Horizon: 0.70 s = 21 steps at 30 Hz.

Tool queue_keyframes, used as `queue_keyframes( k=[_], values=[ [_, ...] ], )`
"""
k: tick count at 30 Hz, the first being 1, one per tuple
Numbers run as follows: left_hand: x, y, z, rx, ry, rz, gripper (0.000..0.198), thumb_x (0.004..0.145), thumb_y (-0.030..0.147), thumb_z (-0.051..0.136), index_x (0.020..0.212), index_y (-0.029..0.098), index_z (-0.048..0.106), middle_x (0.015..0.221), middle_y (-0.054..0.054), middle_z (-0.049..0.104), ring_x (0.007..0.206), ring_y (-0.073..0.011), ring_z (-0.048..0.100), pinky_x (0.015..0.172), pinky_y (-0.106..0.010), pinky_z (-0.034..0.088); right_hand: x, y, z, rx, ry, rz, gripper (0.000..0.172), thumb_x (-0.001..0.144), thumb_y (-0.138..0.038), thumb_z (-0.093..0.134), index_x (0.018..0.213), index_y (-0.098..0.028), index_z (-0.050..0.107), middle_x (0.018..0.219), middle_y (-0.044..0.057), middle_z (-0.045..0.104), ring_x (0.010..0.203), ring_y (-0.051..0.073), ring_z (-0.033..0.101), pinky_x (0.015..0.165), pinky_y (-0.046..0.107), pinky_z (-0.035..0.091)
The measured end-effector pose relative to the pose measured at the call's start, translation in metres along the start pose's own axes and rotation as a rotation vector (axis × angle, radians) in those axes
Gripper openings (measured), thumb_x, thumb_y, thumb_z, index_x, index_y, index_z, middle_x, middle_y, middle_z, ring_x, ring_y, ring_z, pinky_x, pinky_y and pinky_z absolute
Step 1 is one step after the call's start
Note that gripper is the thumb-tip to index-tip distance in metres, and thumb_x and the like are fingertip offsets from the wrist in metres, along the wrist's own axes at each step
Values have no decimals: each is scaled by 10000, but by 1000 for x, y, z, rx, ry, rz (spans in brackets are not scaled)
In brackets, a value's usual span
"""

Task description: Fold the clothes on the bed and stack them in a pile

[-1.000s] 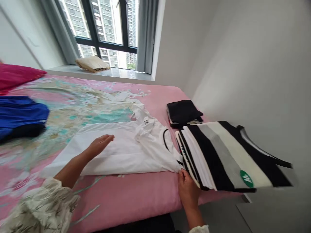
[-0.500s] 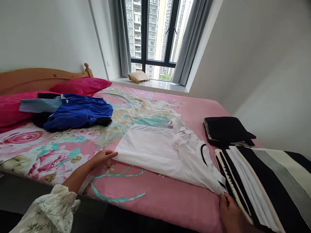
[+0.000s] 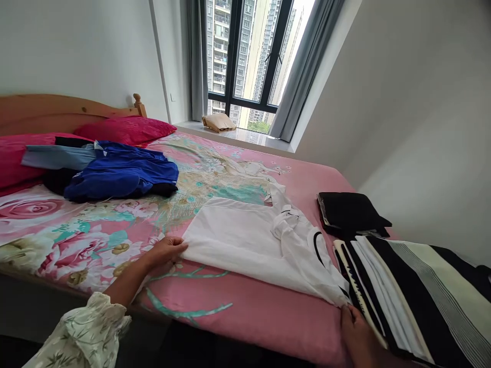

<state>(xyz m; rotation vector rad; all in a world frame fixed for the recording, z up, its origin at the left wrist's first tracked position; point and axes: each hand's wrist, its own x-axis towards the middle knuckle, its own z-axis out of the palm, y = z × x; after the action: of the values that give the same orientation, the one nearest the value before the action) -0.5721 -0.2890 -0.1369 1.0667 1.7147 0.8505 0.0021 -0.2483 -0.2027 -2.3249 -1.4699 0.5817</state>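
A white shirt (image 3: 238, 235) with black trim lies partly folded on the bed, its sleeve bunched on the far side. My left hand (image 3: 169, 249) pinches the shirt's near left corner between thumb and fingers. At the other end, my right hand (image 3: 356, 327) grips the near right corner, close to the black-edged part; some of its fingers are hidden. The cloth runs fairly straight along the near edge between both hands. Just right of my right hand sits a stack of folded striped clothes (image 3: 414, 286).
A folded black garment (image 3: 349, 212) lies beyond the striped stack. Blue clothing (image 3: 126, 171) is heaped at the left near red pillows (image 3: 126, 130). The floral bedsheet (image 3: 245, 294) drops off at the front edge. A tan bundle (image 3: 218, 122) rests on the windowsill.
The view has tilted slightly. Both hands keep their hold on the shirt's near corners, and the shirt lies almost the same.
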Motion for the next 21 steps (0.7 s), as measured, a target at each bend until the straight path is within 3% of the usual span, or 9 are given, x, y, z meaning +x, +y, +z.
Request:
queue_keyframes(
  k=[4,9,14,21],
  values=[
    [-2,-3,10,78,105,25,409,607,586,591,607,188,500,497,59,419,459,-104,405,456,-218,290,1,-1,1,3,-4,3,546,846,-487,285,1170,-157,575,1114,172,649,1030,321,599,843,383,441],
    [-9,3,8,268,175,91,350,639,535,590,593,189,589,545,18,518,573,-149,483,537,-237,283,-2,-9,-2,-24,12,19,524,864,-480,292,1173,-171,583,1123,159,648,1025,311,598,844,376,433],
    [-12,6,13,602,297,50,376,762,556,465,807,247,675,810,-34,690,800,-240,605,638,-275,340,-11,-26,-12,-39,50,-26,484,901,-416,272,1159,-162,593,1100,137,660,993,271,611,806,335,424],
    [5,-6,12,789,311,-23,498,765,633,422,1037,291,661,1099,-29,695,994,-318,616,800,-377,443,-11,-35,-16,-53,123,-23,425,926,-401,308,1087,-175,630,998,95,690,863,219,629,717,283,400]
  ],
)
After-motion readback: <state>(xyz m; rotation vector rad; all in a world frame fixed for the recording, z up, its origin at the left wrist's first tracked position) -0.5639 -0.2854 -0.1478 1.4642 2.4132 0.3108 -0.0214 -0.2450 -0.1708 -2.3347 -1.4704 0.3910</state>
